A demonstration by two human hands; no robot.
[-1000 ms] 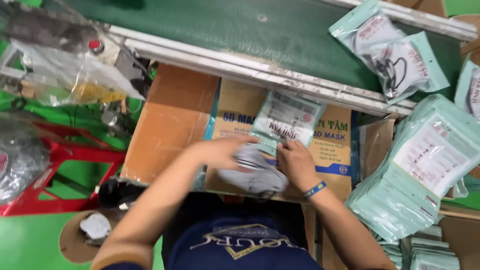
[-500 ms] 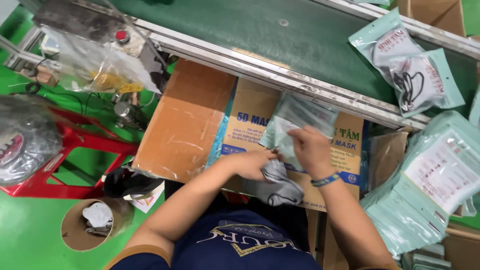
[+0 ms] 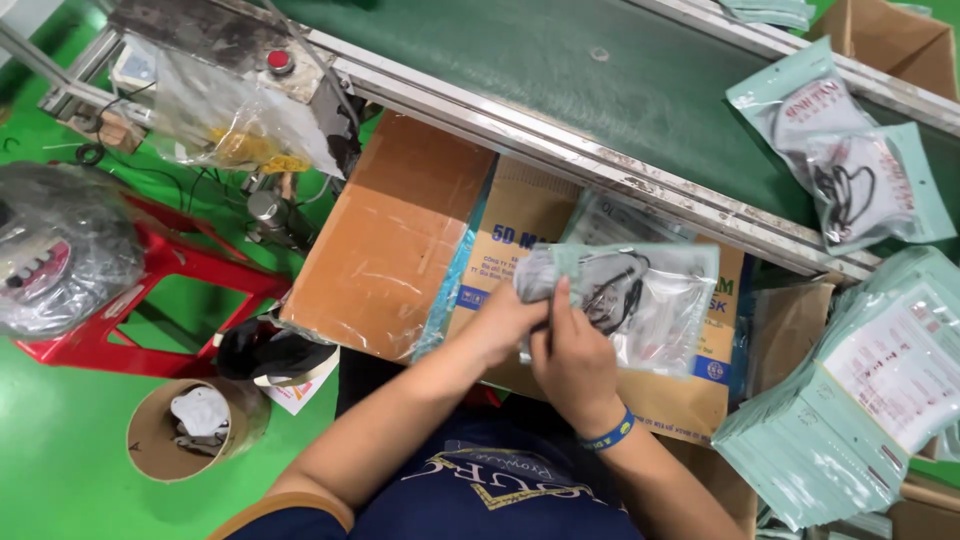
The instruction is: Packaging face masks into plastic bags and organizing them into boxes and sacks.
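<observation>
Head view is showing you holding a clear pouch (image 3: 640, 300) over the cardboard box (image 3: 690, 400), left hand (image 3: 505, 320) and right hand (image 3: 570, 355) both clamped on its open end, grey mask (image 3: 535, 275) only partly inside.

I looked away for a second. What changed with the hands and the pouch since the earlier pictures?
The grey mask that lay below the hands is now going into the clear pouch, which has turned flatter. The left hand feeds the mask in; the right hand holds the pouch. The cardboard box and pouch stack stayed put.
</observation>
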